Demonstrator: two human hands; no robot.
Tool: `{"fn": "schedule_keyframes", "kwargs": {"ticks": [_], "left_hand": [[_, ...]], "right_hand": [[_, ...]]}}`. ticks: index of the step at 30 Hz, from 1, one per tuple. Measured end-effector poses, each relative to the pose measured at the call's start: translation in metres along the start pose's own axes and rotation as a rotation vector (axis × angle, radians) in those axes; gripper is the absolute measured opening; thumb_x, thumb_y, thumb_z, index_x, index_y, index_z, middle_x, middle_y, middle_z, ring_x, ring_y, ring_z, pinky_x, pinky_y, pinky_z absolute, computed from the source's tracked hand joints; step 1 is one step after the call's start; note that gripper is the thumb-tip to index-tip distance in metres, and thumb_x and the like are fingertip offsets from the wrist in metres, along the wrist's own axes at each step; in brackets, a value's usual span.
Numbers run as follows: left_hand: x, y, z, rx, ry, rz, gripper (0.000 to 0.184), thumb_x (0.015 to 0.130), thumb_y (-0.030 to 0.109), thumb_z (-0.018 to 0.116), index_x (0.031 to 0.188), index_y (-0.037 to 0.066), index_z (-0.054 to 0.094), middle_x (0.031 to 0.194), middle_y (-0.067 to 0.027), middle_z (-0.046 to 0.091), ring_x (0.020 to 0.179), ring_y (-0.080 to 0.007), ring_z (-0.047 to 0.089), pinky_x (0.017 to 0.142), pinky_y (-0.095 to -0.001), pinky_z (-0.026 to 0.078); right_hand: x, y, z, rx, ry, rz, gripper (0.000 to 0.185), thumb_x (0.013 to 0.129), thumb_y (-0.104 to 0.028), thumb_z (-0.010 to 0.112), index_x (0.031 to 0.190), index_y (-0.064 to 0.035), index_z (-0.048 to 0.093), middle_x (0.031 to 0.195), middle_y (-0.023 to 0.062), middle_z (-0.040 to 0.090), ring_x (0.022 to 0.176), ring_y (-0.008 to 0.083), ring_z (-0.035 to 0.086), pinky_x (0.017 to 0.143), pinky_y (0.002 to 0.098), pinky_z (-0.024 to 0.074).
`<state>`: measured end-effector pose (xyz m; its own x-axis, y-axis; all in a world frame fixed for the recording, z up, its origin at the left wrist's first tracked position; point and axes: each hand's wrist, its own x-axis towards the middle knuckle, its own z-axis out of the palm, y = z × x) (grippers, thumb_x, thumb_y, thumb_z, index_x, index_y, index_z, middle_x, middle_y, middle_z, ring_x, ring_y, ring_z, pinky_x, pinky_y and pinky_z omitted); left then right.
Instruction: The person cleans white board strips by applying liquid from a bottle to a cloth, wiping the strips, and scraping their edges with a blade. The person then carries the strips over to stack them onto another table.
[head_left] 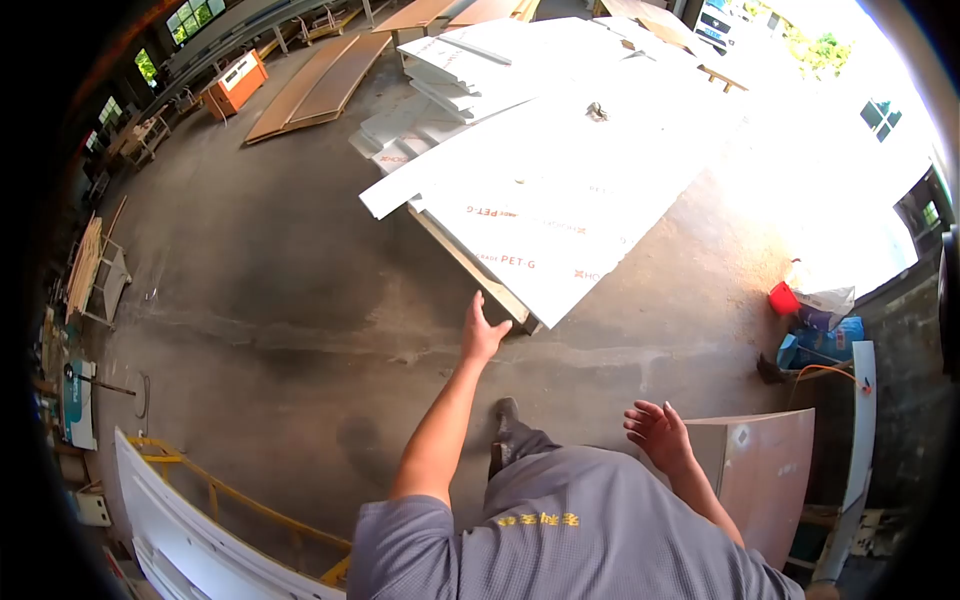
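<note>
Honestly, that white board [585, 235] bothers me: it lies atop a stand with a wooden edge [470, 268], and its near corner juts past the support, so a passing hip could catch it. The left hand [484, 332] is spread at that edge; whether it touches, I can't tell. The right hand [660, 432] hangs empty, fingers loosely apart, so a one-sided shove could skew the sheet.
</note>
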<state>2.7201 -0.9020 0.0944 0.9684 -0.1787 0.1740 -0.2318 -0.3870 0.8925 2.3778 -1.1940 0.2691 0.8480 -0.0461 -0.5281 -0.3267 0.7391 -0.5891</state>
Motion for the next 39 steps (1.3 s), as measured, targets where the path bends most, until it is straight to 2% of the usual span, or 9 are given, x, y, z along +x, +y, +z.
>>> {"fn": "schedule_keyframes", "kwargs": {"ticks": [10, 14, 18, 21, 27, 30, 33, 36, 39], "left_hand": [[0.277, 0.028, 0.119, 0.089, 0.105, -0.093, 0.115, 0.07, 0.019, 0.091, 0.158, -0.002, 0.021, 0.159, -0.028, 0.035, 0.147, -0.0424, 0.036, 0.123, -0.0462, 0.033], [0.295, 0.014, 0.144, 0.082, 0.225, -0.128, 0.096, 0.069, 0.009, 0.089, 0.15, 0.001, 0.04, 0.143, -0.0223, 0.055, 0.132, -0.0391, 0.054, 0.112, -0.0461, 0.044], [0.297, 0.042, 0.148, 0.107, 0.335, -0.272, 0.06, 0.074, 0.0, 0.084, 0.129, 0.001, 0.058, 0.12, -0.0136, 0.066, 0.11, -0.0274, 0.065, 0.097, -0.0404, 0.054], [0.304, 0.07, 0.148, -0.061, 0.338, -0.4, 0.06, 0.079, -0.004, 0.083, 0.132, 0.0, 0.056, 0.123, -0.0106, 0.066, 0.114, -0.0218, 0.066, 0.101, -0.0377, 0.055], [0.39, 0.18, 0.132, 0.026, 0.297, -0.472, 0.059, 0.079, -0.004, 0.084, 0.131, -0.002, 0.057, 0.119, -0.0104, 0.068, 0.109, -0.0184, 0.067, 0.097, -0.0356, 0.056], [0.423, 0.205, 0.13, -0.068, 0.286, -0.401, 0.063, 0.079, -0.005, 0.083, 0.135, -0.002, 0.056, 0.126, -0.0121, 0.065, 0.116, -0.0203, 0.065, 0.1, -0.0365, 0.055], [0.445, 0.223, 0.131, -0.022, 0.332, -0.332, 0.066, 0.08, -0.007, 0.082, 0.139, -0.001, 0.054, 0.137, -0.0134, 0.061, 0.124, -0.0223, 0.061, 0.105, -0.0389, 0.053], [0.446, 0.236, 0.129, 0.0, 0.386, -0.338, 0.066, 0.079, -0.008, 0.081, 0.14, -0.001, 0.054, 0.138, -0.0136, 0.06, 0.125, -0.0233, 0.06, 0.108, -0.0402, 0.051], [0.424, 0.237, 0.126, -0.004, 0.433, -0.38, 0.067, 0.08, -0.009, 0.08, 0.14, -0.001, 0.054, 0.139, -0.0136, 0.06, 0.125, -0.024, 0.061, 0.109, -0.0405, 0.051]], "right_hand": [[0.182, -0.16, -0.035, -0.181, 0.207, 0.011, 0.046, 0.107, -0.041, 0.049, 0.133, -0.0055, 0.063, 0.127, 0.0157, 0.07, 0.114, 0.0272, 0.066, 0.098, 0.042, 0.0506], [0.36, -0.28, -0.079, -0.785, 0.187, -0.198, 0.043, 0.097, -0.023, 0.067, 0.136, -0.0041, 0.06, 0.132, 0.0132, 0.064, 0.123, 0.0277, 0.062, 0.104, 0.0438, 0.0486], [0.58, -0.421, -0.049, -1.442, 0.213, -0.667, 0.052, 0.087, -0.02, 0.077, 0.135, -0.0056, 0.06, 0.149, 0.0212, 0.047, 0.135, 0.0424, 0.05, 0.111, 0.0456, 0.0457], [0.74, -0.488, -0.022, -1.64, 0.292, -0.686, 0.07, 0.086, -0.023, 0.077, 0.148, -0.0093, 0.049, 0.16, 0.0246, 0.035, 0.145, 0.0433, 0.039, 0.118, 0.0495, 0.0392], [0.953, -0.524, -0.014, -1.585, 0.398, -0.538, 0.092, 0.09, -0.031, 0.07, 0.164, -0.0066, 0.02, 0.169, 0.0207, 0.022, 0.156, 0.0355, 0.024, 0.127, 0.045, 0.0229], [0.942, -0.497, 0.001, -1.808, 0.443, -0.553, 0.077, 0.094, -0.028, 0.066, 0.161, -0.0102, 0.033, 0.167, 0.0139, 0.032, 0.155, 0.0308, 0.028, 0.127, 0.0438, 0.0223], [0.898, -0.454, 0.015, -1.706, 0.165, -0.867, 0.047, 0.097, -0.017, 0.062, 0.143, -0.0099, 0.058, 0.157, 0.0087, 0.05, 0.15, 0.0297, 0.038, 0.125, 0.0452, 0.0287], [0.808, -0.352, 0.042, -1.661, -0.226, -0.9, 0.049, 0.09, -0.008, 0.065, 0.138, -0.0075, 0.063, 0.154, 0.0098, 0.053, 0.148, 0.0327, 0.041, 0.124, 0.0461, 0.0305], [0.657, -0.22, 0.021, -1.407, -1.374, -0.83, 0.031, 0.091, -0.015, 0.06, 0.119, -0.0123, 0.073, 0.139, 0.0073, 0.065, 0.146, 0.028, 0.045, 0.124, 0.0418, 0.0322]]}}
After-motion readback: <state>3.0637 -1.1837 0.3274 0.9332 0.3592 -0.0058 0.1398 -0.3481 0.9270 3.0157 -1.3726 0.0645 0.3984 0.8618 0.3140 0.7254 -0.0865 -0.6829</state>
